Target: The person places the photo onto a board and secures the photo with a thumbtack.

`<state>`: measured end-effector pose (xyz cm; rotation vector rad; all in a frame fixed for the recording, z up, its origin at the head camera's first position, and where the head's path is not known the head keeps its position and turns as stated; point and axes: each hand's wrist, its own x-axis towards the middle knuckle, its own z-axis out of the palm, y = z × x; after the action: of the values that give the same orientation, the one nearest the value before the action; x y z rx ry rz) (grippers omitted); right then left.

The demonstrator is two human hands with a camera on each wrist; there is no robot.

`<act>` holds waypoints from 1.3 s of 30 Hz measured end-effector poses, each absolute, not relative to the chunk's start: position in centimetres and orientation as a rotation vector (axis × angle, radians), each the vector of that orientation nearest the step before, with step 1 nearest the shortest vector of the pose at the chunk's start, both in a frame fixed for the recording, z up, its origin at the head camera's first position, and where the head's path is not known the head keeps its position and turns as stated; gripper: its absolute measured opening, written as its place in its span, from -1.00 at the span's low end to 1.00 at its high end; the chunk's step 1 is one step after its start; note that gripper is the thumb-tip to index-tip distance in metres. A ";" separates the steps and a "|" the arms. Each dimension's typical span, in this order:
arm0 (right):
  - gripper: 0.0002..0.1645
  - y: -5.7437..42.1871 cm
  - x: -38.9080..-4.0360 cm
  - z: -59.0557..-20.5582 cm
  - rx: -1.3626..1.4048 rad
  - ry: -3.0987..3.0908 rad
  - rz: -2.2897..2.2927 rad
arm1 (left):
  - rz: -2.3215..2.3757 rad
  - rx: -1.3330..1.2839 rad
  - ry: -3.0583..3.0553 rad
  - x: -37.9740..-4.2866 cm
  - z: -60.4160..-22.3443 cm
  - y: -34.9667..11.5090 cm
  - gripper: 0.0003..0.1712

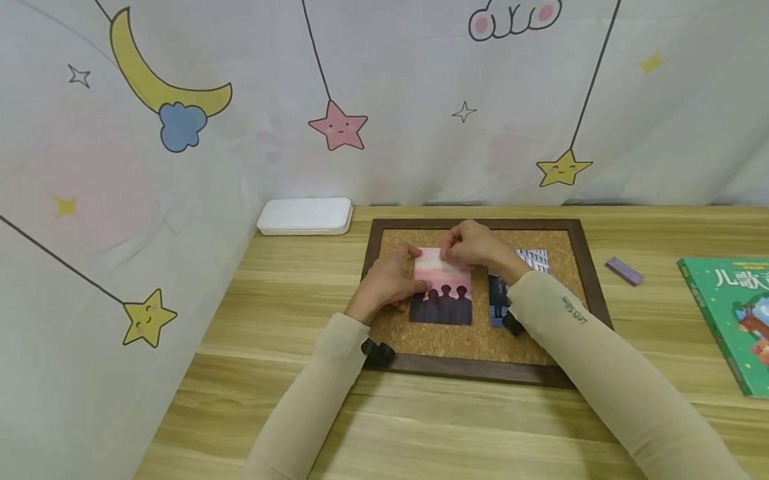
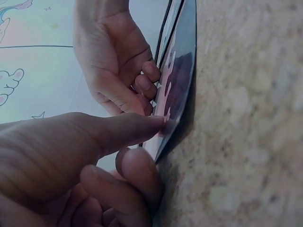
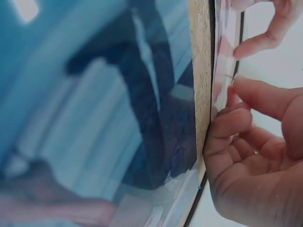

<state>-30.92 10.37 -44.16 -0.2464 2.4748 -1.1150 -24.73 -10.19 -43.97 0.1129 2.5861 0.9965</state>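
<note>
A pink photo (image 1: pixel 439 305) with dark silhouettes lies on the cork board (image 1: pixel 444 341), one edge slightly raised from the cork in the left wrist view. My left hand (image 1: pixel 389 275) rests at its left side, thumb (image 2: pixel 142 124) pressing its face and index finger near the upper left corner. At the photo's top, my right hand (image 1: pixel 476 244) pinches a pin; its thin needle (image 3: pixel 229 76) points at the photo, and its head is hidden by the fingers. A second, blue photo (image 3: pixel 109 109) lies on the cork under my right wrist.
The board has a dark wooden frame (image 1: pixel 469 368). A white case (image 1: pixel 305 216) stands behind it on the left. On the right lie a small purple block (image 1: pixel 624 270) and a green book (image 1: pixel 738 316). A patterned curtain (image 1: pixel 403 71) hangs along the table's back and left.
</note>
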 end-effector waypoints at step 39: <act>-0.90 10.4 -31.0 -44.0 -0.264 2.481 -1.062 | 1.005 0.111 2.572 -24.7 -44.0 -10.2 -0.25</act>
<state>-31.04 10.36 -44.04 -0.2641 2.4811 -1.0620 -24.71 -10.19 -43.98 0.1112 2.5724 1.0055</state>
